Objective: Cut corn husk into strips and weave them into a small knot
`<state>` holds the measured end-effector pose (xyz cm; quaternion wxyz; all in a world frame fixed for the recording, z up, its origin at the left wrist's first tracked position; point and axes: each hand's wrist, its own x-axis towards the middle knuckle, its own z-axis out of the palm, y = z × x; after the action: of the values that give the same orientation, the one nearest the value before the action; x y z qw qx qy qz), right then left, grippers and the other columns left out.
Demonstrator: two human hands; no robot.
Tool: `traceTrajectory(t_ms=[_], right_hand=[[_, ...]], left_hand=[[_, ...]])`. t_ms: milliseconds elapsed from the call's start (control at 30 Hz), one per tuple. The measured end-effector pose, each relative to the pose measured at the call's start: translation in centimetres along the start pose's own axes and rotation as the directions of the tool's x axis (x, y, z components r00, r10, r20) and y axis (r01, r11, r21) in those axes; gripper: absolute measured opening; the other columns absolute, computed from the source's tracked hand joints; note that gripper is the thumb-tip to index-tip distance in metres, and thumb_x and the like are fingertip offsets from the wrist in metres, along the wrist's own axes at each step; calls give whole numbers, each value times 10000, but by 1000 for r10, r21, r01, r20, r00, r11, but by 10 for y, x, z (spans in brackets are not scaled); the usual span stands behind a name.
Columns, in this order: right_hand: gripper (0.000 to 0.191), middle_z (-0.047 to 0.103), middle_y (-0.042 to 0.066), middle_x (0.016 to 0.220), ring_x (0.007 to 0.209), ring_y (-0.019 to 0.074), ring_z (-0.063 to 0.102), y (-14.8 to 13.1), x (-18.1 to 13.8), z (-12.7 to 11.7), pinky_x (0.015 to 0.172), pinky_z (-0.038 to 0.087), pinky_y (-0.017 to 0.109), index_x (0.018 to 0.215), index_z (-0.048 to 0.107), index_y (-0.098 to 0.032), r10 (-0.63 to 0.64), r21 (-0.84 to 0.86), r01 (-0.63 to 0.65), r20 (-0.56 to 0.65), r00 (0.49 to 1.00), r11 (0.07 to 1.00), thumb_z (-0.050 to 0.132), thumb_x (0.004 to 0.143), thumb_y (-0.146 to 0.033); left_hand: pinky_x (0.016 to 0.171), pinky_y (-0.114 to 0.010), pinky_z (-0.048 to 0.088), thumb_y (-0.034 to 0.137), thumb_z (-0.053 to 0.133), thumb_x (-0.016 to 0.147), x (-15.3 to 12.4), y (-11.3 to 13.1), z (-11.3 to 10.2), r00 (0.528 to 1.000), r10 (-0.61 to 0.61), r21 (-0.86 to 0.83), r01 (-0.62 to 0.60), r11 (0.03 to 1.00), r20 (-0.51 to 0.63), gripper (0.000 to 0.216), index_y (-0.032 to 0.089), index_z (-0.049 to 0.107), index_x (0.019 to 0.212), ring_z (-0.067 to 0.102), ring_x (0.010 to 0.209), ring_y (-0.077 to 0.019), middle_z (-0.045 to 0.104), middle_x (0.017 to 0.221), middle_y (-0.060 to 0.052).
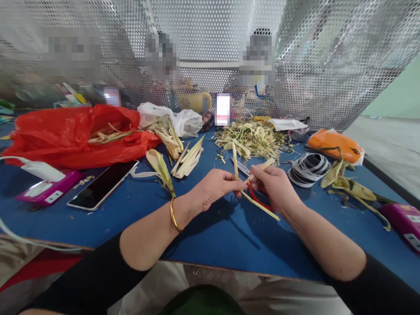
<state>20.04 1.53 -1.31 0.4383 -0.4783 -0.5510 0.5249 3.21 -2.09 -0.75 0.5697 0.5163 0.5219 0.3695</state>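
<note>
Pale strips of dried husk (pixel 261 206) cross between my two hands above the blue table. My left hand (pixel 220 186) pinches them where they meet; one end sticks up and another slants down to the right. A gold bangle circles that wrist. On the other side, my right hand (pixel 274 183) is closed on a folded part of the husk, with its tip showing above the thumb. Beneath the hands lie scissors (pixel 251 189) with red handles, partly covered. Loose husk leaves (pixel 189 158) lie beyond my left hand.
A heap of husk shreds (pixel 251 138) lies at the back, by a lit phone (pixel 223 109). Left are a red bag (pixel 72 138), a dark phone (pixel 104 184) and a purple power strip (pixel 52 188). Right are a wire coil (pixel 308 169) and an orange packet (pixel 335 146). A perforated screen (pixel 210 39) stands behind.
</note>
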Motion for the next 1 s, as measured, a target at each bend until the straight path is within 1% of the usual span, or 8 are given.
traceTrajectory(t_ms=[100,167,233,333,500,633,867,1000], right_hand=[[295,659,64,878,781,210,600,-6,4,-11,660,462,323,970,643,-188,-447,-451,339,-158,880,826,691,756,-385],[199,672,82,968,897,225,605,-12,2,-14,783,454,361,959,675,-207,-590,-631,454,-7,807,629,616,842,-357],[213,691,43,832,829,194,620,-16,-3,-12,892,413,387,783,690,-216,-546,-665,526,206,812,530,564,895,-346],[286,654,-9,650,679,154,612,-17,-11,-4,849,429,355,631,655,-211,-382,-591,522,357,853,614,594,878,-343],[248,614,-8,594,497,134,552,-12,-14,4,497,396,260,639,670,-191,-228,-327,282,195,954,902,628,814,-363],[209,601,-5,560,560,148,558,-12,-12,5,523,408,256,651,693,-183,-262,-315,270,69,963,910,645,785,-336],[219,618,-4,604,583,136,562,-5,-12,10,557,414,244,657,693,-173,-383,-399,368,44,923,840,624,817,-306],[203,665,31,724,703,184,614,-7,-5,0,657,460,289,781,703,-182,-493,-538,446,63,868,716,560,868,-296]], left_hand=[[540,-236,316,381,712,702,-3,1,1,999,41,74,-41,996,6,233,157,718,640,482,534,-101,655,586,-25],[569,-233,342,376,703,711,-4,2,3,997,68,107,-72,992,37,234,157,716,629,515,564,-112,663,589,-29],[584,-233,359,357,666,741,-6,2,7,995,67,118,-75,990,67,235,158,716,626,538,573,-122,665,578,-31],[586,-232,369,320,601,784,-7,1,11,994,45,114,-57,992,104,250,159,728,642,547,559,-127,664,559,-28],[592,-233,378,349,611,784,-8,-1,14,988,71,168,-94,981,134,272,154,743,648,569,579,-139,681,578,-41],[648,-245,424,397,624,785,-10,-2,14,978,92,141,-120,983,187,294,159,753,671,617,619,-162,680,570,-46],[712,-246,459,360,657,780,-11,-1,15,936,83,51,-107,993,343,271,137,722,640,609,608,-135,649,554,-21],[500,-202,341,373,676,771,-10,4,12,983,37,-21,-33,999,180,259,131,720,690,472,477,-73,607,531,-5]])
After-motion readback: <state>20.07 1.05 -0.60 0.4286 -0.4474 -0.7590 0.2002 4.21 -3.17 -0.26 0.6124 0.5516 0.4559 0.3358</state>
